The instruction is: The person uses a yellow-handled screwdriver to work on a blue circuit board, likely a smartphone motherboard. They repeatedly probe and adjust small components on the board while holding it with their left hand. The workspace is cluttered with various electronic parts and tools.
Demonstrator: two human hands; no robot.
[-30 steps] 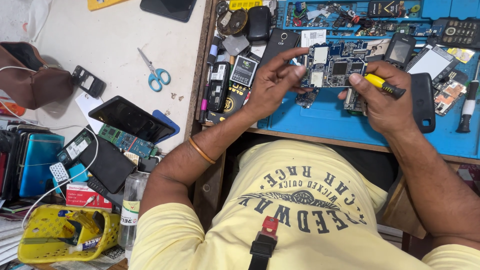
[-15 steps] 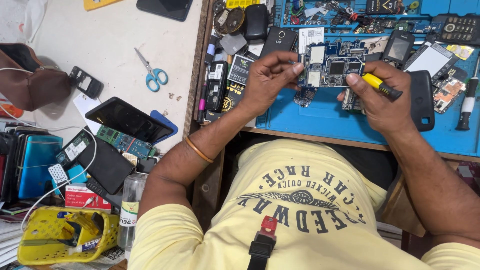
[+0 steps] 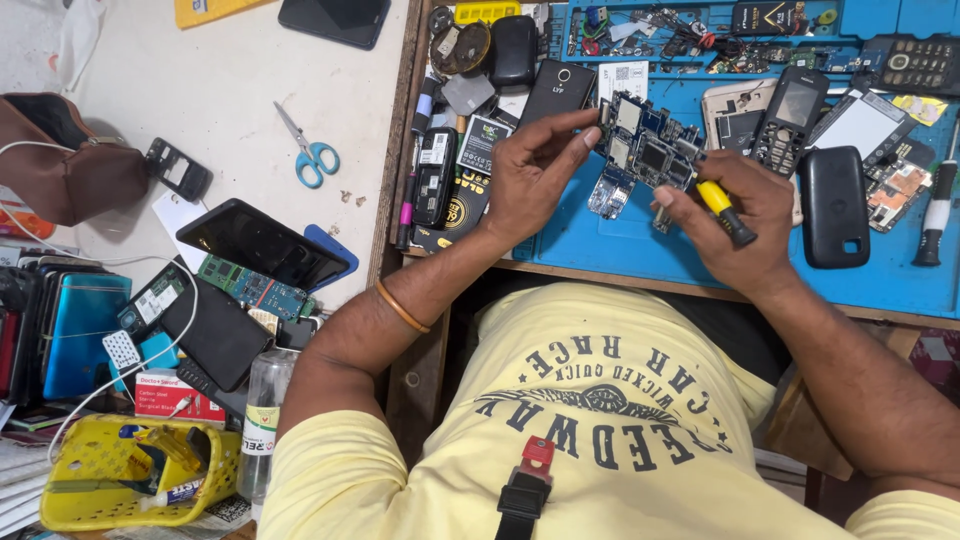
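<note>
My left hand (image 3: 535,175) grips a blue phone circuit board (image 3: 645,145) by its left edge, holding it above the blue work mat (image 3: 640,245). In my right hand (image 3: 740,225) is a screwdriver with a yellow and black handle (image 3: 725,210); its tip meets the right side of the board. A smaller blue board piece (image 3: 608,192) lies on the mat just under the held board.
A black phone back (image 3: 832,205), a keypad phone (image 3: 790,115), another screwdriver (image 3: 935,215) and loose parts crowd the mat. Left of the desk's wooden edge lie scissors (image 3: 310,150), a black tablet (image 3: 262,243), phones, a brown pouch (image 3: 75,160), a yellow basket (image 3: 140,485) and a clear bottle (image 3: 265,410).
Both hands have lifted the board slightly and drawn closer together. The screwdriver tip now sits against the board's right side.
</note>
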